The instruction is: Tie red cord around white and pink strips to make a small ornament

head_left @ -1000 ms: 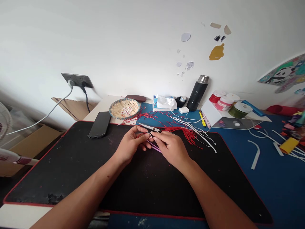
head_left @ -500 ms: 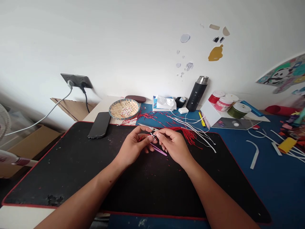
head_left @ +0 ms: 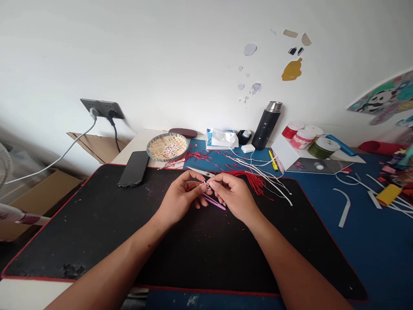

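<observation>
Over the black mat (head_left: 206, 254), my left hand (head_left: 183, 196) pinches a small knot of red and white cord (head_left: 206, 186) between thumb and fingers. My right hand (head_left: 232, 191) closes on the other side of the same cord, its thumb and forefinger together. A pair of purple tweezers (head_left: 215, 202) lies just below the fingertips, partly hidden by them. Behind the hands are scissors (head_left: 201, 171), their handles out of sight. A bundle of red cords (head_left: 254, 183) and loose white cords (head_left: 274, 181) lie to the right of my right hand.
A phone (head_left: 134, 168) rests on the mat's left, beside a woven basket (head_left: 155, 148) holding small bits. At the back stand a tissue pack (head_left: 222, 138) and a black bottle (head_left: 266, 127). Spools (head_left: 323, 147) and paper strips (head_left: 344, 206) are at the right.
The view has shifted very slightly. Both hands keep hold of the cord knot, with only a small movement at the fingertips.
</observation>
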Demonstrator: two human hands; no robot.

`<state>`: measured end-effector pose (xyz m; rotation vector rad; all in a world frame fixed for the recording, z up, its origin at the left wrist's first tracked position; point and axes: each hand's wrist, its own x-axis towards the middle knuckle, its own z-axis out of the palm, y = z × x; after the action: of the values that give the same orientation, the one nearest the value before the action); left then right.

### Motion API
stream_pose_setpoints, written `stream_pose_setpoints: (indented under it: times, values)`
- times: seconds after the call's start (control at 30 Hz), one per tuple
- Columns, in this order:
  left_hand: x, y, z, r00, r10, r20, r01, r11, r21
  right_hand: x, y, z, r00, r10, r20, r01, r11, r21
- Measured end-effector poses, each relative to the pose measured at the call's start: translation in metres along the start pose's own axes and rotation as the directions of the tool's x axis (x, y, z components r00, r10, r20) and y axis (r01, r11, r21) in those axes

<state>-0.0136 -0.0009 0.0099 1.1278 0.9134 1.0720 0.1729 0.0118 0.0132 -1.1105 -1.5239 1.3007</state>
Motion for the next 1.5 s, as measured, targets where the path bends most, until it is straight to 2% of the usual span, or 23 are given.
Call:
stream_pose_setpoints:
  times: [0.47, 0.8, 1.0, 1.5]
  values:
    - [0.0007, -0.0003, 0.0009, 1.0, -0.02, -0.005, 0.02, 0.999, -0.029, -0.0001, -0.0005, 0.0013, 0.999, 0.038, 0.018, -0.039, 0.998, 0.043]
    - [-0.0004, 0.0016, 0.0018, 1.0, -0.015, -0.002, 0.015, 1.0, -0.002, 0.0022, 0.0015, -0.0012, 0.997, 0.07, 0.012, -0.071, 0.988, 0.14]
    - [-0.0002, 0.0013, 0.0021, 1.0, -0.016, 0.002, 0.016, 1.0, -0.008, 0.0021, 0.0004, -0.0007, 0.994, 0.093, 0.048, -0.099, 0.986, 0.137]
    - [0.0006, 0.0009, 0.0035, 0.998, -0.051, -0.023, 0.05, 0.997, -0.056, 0.0022, 0.0015, 0.0025, 0.994, 0.102, 0.048, -0.108, 0.984, 0.142]
